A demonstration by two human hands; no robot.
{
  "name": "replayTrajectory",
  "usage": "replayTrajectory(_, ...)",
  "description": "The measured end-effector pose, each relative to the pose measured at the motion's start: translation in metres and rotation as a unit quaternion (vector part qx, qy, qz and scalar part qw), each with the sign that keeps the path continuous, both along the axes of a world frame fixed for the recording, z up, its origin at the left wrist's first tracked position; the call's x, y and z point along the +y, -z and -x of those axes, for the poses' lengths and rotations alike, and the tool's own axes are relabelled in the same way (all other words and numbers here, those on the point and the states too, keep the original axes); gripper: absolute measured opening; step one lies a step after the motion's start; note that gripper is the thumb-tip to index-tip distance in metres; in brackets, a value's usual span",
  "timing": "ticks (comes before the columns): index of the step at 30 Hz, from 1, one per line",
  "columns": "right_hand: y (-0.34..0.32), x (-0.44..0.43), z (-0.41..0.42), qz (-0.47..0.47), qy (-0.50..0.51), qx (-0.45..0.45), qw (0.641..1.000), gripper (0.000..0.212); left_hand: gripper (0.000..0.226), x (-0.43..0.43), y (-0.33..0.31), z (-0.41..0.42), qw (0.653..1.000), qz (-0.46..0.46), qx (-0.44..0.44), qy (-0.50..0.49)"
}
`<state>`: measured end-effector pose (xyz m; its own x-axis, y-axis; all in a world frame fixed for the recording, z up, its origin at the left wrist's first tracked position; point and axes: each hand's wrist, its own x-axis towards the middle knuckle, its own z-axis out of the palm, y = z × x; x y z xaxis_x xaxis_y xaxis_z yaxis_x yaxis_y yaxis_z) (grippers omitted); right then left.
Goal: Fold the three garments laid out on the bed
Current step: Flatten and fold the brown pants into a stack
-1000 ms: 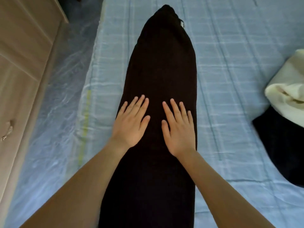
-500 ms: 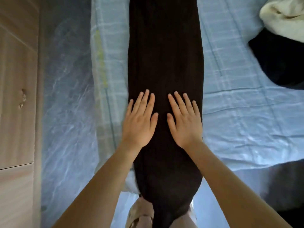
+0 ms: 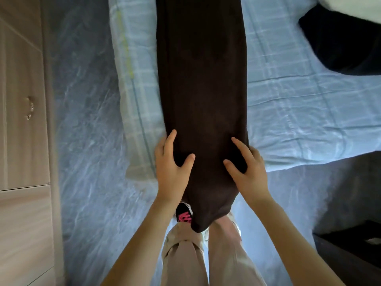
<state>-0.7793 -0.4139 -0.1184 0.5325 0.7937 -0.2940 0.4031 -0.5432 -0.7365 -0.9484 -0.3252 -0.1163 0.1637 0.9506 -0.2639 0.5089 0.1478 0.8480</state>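
A long dark brown garment, folded into a narrow strip, runs down the bed, and its near end hangs over the bed's front edge. My left hand grips its left side near that edge, thumb and forefinger on top and the other fingers tucked under the cloth. My right hand grips the right side the same way. A black garment lies at the upper right of the bed. A white garment lies on top of it at the frame's edge.
A light wooden wardrobe stands on the left across a narrow strip of floor. A dark piece of furniture is at the lower right. My legs in beige trousers stand against the bed's front edge.
Both hands slid down the dark garment toward its near end. They went from lying flat on top to gripping its sides. The view tilted down toward the bed's edge.
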Motion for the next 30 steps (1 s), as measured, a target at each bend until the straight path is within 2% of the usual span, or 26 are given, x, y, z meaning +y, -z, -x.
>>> replayTrajectory(4, -0.025, 0.006, -0.021, 0.009, -0.043, 0.126, 0.991, 0.064, 0.078, 0.005, -0.022, 0.014, 0.978, 0.152, -0.14, -0.012)
replayTrajectory(6, -0.039, 0.009, -0.026, -0.002, -0.07, 0.151, 0.986, 0.063, 0.079, 0.012, -0.032, 0.022, 0.968, 0.17, -0.186, -0.006)
replayTrajectory(12, -0.089, 0.043, -0.042, -0.115, -0.07, 0.098, 0.986, 0.062, 0.075, 0.051, -0.078, 0.021, 0.974, 0.095, -0.205, 0.008)
replayTrajectory(18, -0.123, 0.153, -0.086, -0.247, -0.077, 0.054, 0.965, 0.062, 0.071, 0.169, -0.116, -0.03, 0.97, -0.058, -0.233, 0.025)
replayTrajectory(23, -0.116, 0.266, -0.134, -0.264, -0.09, 0.001, 0.96, 0.058, 0.067, 0.276, -0.12, -0.085, 0.971, -0.098, -0.219, 0.014)
replayTrajectory(30, -0.096, 0.406, -0.198, -0.241, -0.122, 0.011, 0.963, 0.053, 0.063, 0.408, -0.102, -0.143, 0.973, -0.079, -0.218, -0.02)
